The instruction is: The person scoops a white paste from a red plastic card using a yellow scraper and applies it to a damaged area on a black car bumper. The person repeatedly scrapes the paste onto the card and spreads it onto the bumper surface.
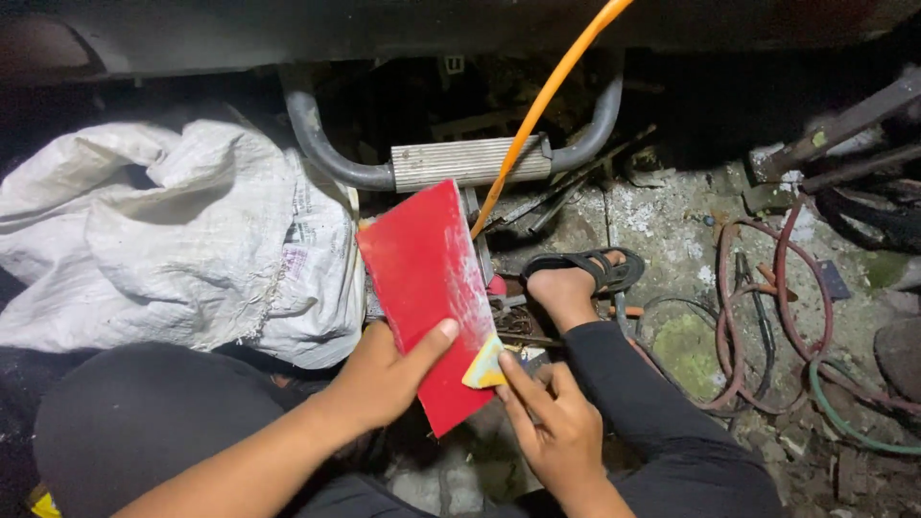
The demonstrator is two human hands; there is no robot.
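Note:
My left hand [384, 374] grips a flat red rectangular panel [427, 278], thumb lying across its face, and holds it tilted above the ground. A whitish scuffed streak runs along the panel's right edge. My right hand [547, 427] pinches a small yellow folded piece, likely sandpaper [484, 366], against the panel's lower right edge. My knees in black trousers frame both hands. My right foot in a black sandal [585, 271] rests on the ground just right of the panel.
A crumpled white woven sack [173, 230] lies at left. Behind the panel is a grey metal step bar [460, 161] under a vehicle, crossed by an orange hose [537, 105]. Red and green hoses [796, 326] coil on the rough concrete at right, among scattered metal tools.

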